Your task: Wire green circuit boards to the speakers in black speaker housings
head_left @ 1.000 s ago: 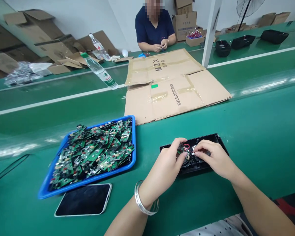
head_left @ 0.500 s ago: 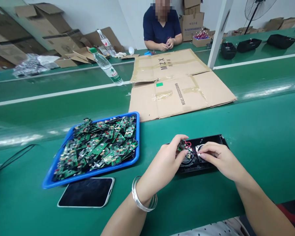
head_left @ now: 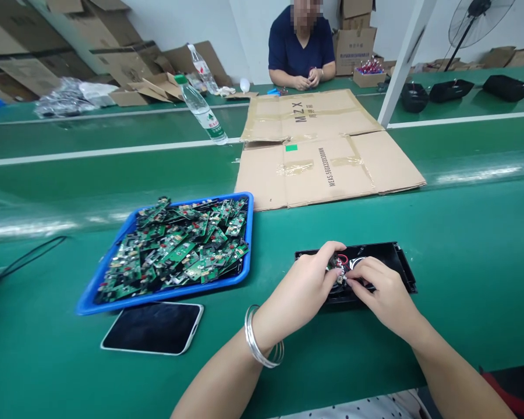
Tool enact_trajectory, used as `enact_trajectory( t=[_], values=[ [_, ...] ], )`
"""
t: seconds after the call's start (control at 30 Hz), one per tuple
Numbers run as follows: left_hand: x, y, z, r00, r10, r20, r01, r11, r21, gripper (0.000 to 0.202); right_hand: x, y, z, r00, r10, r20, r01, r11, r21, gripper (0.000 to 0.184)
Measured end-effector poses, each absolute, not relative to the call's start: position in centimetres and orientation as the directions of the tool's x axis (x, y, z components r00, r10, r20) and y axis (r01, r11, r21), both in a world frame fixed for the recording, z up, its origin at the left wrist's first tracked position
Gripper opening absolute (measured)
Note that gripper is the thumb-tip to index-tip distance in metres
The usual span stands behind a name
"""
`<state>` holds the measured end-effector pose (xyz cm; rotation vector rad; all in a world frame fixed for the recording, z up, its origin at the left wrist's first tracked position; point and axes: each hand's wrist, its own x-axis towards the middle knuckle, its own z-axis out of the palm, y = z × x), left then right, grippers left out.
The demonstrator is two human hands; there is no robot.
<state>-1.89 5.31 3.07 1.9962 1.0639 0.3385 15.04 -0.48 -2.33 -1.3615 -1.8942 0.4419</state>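
A black speaker housing (head_left: 392, 263) lies on the green bench, with round silver-rimmed speakers (head_left: 357, 263) inside, partly covered by my hands. Over its left part my left hand (head_left: 308, 282) is closed around a small circuit board (head_left: 334, 263), which shows only between thumb and fingers. Red wire (head_left: 343, 258) loops up beside the board. My right hand (head_left: 384, 291) pinches at the board's right edge, its fingertips against the small white connector end of the wire. Whether that connector sits in the board cannot be made out.
A blue tray (head_left: 250, 233) heaped with green circuit boards stands to the left, a phone (head_left: 152, 327) in front of it. Flattened cardboard (head_left: 310, 169) lies beyond, near a water bottle (head_left: 203, 113) and a white post (head_left: 406, 64). Across the bench sits a person (head_left: 301, 52).
My right hand has moved left with the white connector, from over the right speaker to the board in my left hand. The camera view has shifted slightly.
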Motion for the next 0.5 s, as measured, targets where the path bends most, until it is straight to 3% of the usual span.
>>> enact_trajectory(
  t=[0.37,0.5],
  values=[
    [-1.49,4.89,2.44,0.627,0.777,-0.052,0.548,-0.393,0.739,0.034,14.86,-0.55,-3.21,-0.185,0.886,0.425,0.709,0.420,-0.567,0.012],
    [-1.37,4.82,2.37,0.660,0.751,-0.023,0.536,-0.450,0.714,0.033,14.97,-0.51,-3.13,-0.157,0.913,0.376,0.678,0.377,-0.631,0.012]
  ],
)
